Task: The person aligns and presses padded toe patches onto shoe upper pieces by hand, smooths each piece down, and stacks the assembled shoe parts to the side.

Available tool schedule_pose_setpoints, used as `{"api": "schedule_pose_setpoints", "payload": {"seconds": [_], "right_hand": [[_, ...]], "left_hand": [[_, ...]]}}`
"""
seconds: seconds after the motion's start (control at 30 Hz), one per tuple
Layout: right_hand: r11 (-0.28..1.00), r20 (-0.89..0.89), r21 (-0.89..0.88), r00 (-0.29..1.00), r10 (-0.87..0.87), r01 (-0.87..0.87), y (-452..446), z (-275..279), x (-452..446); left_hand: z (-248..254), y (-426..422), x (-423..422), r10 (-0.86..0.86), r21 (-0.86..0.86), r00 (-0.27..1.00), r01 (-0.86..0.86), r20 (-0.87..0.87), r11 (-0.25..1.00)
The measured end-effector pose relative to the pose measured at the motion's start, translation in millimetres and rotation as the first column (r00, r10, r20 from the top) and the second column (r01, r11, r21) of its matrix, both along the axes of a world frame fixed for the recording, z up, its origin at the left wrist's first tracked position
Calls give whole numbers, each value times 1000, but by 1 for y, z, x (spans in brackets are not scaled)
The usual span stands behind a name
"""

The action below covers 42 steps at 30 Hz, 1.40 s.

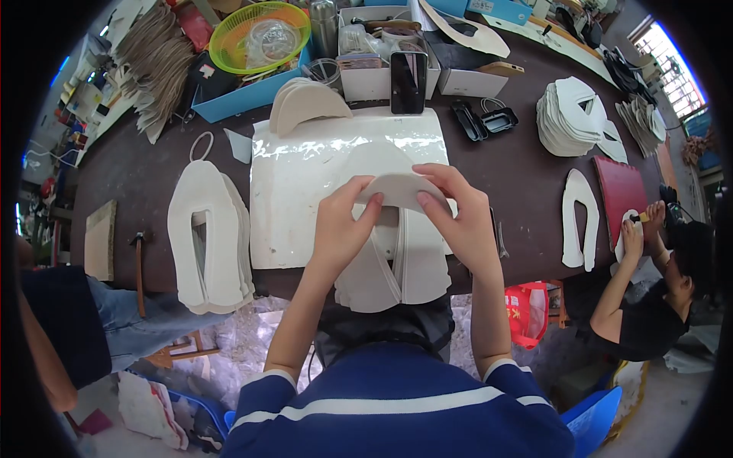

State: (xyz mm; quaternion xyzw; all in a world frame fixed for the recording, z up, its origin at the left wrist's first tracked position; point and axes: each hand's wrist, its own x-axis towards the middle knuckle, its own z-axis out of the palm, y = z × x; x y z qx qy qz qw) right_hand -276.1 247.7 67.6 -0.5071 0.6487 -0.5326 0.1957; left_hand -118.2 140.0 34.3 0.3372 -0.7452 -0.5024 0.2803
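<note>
My left hand (343,221) and my right hand (462,210) pinch the two ends of a pale crescent-shaped piece (401,187), thumbs on the near side. The piece is held above a stack of white U-shaped pieces (424,275), whose legs jut over the table's front edge towards my lap. Beneath lies a glossy white board (286,198). On the board's far left corner rests a pile of similar curved pieces (305,107). Part of the U-shaped stack is hidden by my hands and the crescent piece.
Another U-shaped stack (231,237) lies left, beside a hammer (140,263). A phone (408,82) stands behind the board, before boxes. Right are an open black case (485,120), a white stack (561,114) and a single U-shaped piece (573,221). A co-worker (649,313) sits right.
</note>
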Motion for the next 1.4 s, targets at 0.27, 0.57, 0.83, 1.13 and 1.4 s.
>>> {"api": "schedule_pose_setpoints", "payload": {"seconds": [0.27,0.57,0.83,1.13,1.4], "right_hand": [[961,19,263,996,-86,78,10,-54,-16],[923,421,381,899,-122,-53,-5,-37,-19],[933,387,361,909,-154,4,-17,-55,-26],[981,28,170,994,-103,96,-40,-72,-25],[956,54,266,988,-146,126,-48,-70,-24]], "left_hand": [[-27,-13,-2,-21,-55,990,30,142,998],[-22,-17,16,-55,584,990,123,-133,803],[-15,-22,18,-35,529,991,-41,132,847],[-19,-36,5,180,79,927,-217,330,973],[-28,-38,-1,247,18,915,-267,319,964]]}}
